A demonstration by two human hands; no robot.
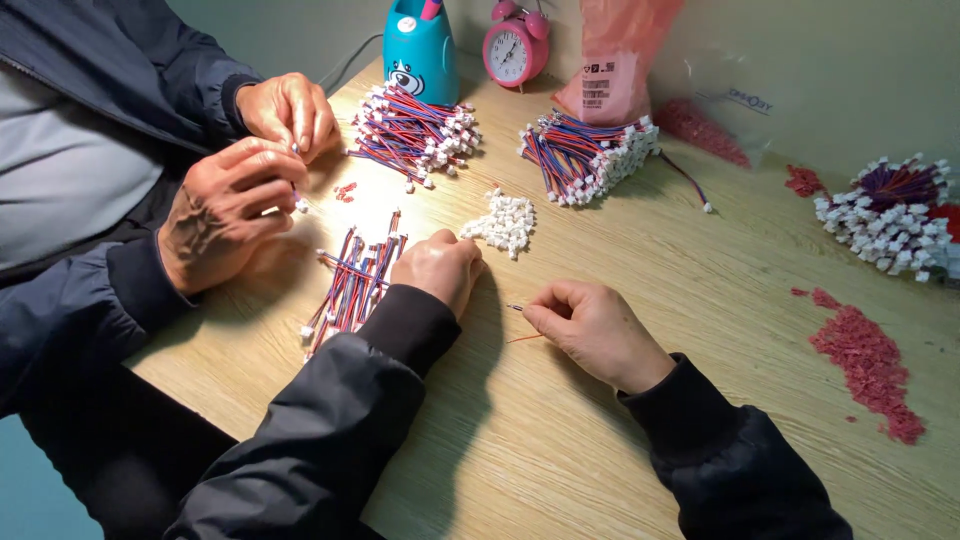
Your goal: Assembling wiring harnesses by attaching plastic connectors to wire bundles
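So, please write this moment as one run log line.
left hand: on loose wires | right hand: pinching one thin wire | white connectors: piled ahead | co-worker's hands: busy beside

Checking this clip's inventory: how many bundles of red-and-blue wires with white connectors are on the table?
4: a loose bundle by the left hand, two near the back, one at the right edge, partly cropped.

Bare table (640, 420) nearside lies open (wire bundles (585, 155) crowd the far edge).
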